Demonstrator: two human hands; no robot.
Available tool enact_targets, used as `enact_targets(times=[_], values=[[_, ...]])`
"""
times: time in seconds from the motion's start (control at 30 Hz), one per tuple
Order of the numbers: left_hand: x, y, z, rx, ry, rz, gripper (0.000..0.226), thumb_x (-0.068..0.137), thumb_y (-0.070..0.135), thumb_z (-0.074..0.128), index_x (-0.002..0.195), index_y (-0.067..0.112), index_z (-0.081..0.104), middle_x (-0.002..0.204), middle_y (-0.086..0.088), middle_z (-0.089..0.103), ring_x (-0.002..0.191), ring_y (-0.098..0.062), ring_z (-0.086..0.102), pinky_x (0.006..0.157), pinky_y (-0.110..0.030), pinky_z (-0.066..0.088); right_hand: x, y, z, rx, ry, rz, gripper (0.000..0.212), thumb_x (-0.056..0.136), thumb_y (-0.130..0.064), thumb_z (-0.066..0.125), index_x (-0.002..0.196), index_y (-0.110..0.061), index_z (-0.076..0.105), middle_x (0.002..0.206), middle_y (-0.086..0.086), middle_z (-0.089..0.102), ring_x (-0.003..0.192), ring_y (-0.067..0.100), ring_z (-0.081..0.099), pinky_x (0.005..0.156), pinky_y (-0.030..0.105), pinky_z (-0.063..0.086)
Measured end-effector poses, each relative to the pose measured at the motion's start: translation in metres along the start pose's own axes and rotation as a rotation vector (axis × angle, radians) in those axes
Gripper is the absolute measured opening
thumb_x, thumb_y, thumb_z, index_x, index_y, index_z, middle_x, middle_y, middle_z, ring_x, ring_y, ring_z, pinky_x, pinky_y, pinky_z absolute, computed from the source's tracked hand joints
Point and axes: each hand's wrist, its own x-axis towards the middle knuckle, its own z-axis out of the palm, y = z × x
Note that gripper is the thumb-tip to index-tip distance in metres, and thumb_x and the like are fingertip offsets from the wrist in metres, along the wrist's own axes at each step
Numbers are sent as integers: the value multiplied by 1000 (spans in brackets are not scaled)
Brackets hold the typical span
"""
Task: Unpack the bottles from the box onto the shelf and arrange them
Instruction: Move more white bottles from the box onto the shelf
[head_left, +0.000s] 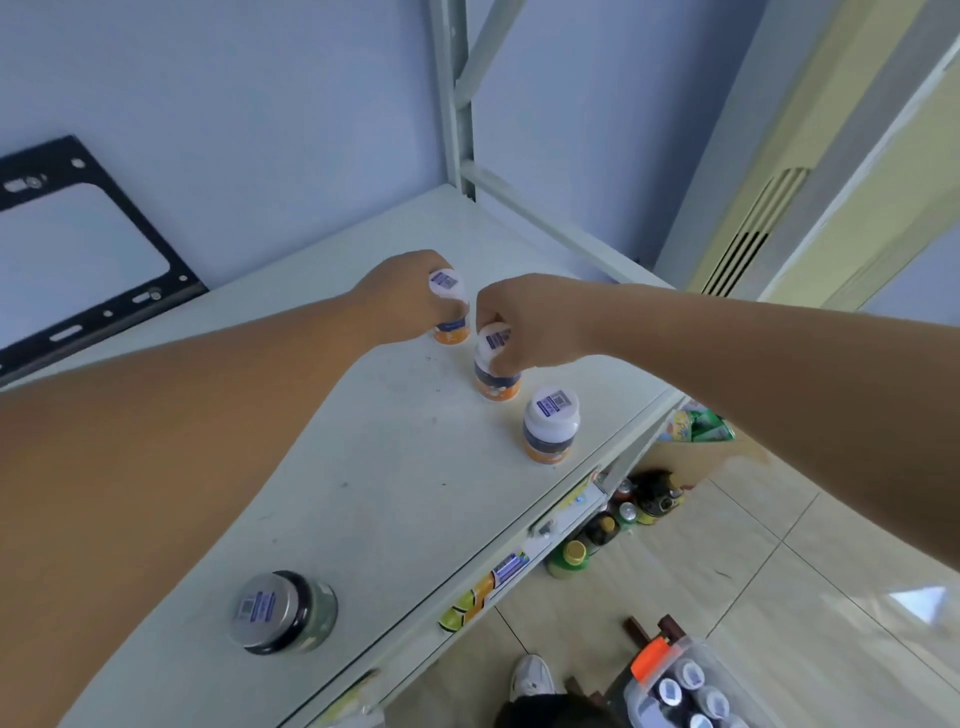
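Bottles stand upright on the top shelf (363, 467) in a diagonal line of 3: the far bottle (450, 312) is gripped around its cap and shoulder by the left hand (410, 291), the middle bottle (496, 371) is pinched at its cap by the curled fingers of the right hand (524, 325), and the near bottle (550, 423) stands free, apart from both hands. They look like small, stiff plastic bottles with wide white caps, probably light and not fragile; the smooth labels may be slippery, so the cap and shoulder seem the surest hold. A glass jar (283, 613) with a metal lid sits alone near the shelf's front edge and probably handles heavier and more breakable. Down on the floor, the clear box (691, 686) holds at least 4 more capped bottles, upright and close together.
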Motion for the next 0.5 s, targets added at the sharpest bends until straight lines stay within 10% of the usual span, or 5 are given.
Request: enact_targets(times=[0.2,0.5], values=[[-22,3,-16,55,101,-98,70,75,61,69,132,23,52,127,2,52,103,-18,55,82,-33,42,-29,4,-11,80,13,103,72,78,-48,75,137,-19,47,133,0,57,113,23,56,93,36,48],[-90,89,-63,7,229,217,36,86,44,67,115,24,63,109,8,64,89,-13,62,83,-31,49,-155,8,-50,125,265,402,53,85,-43,71,116,0,65,117,17,67,106,36,62,95,43,50]])
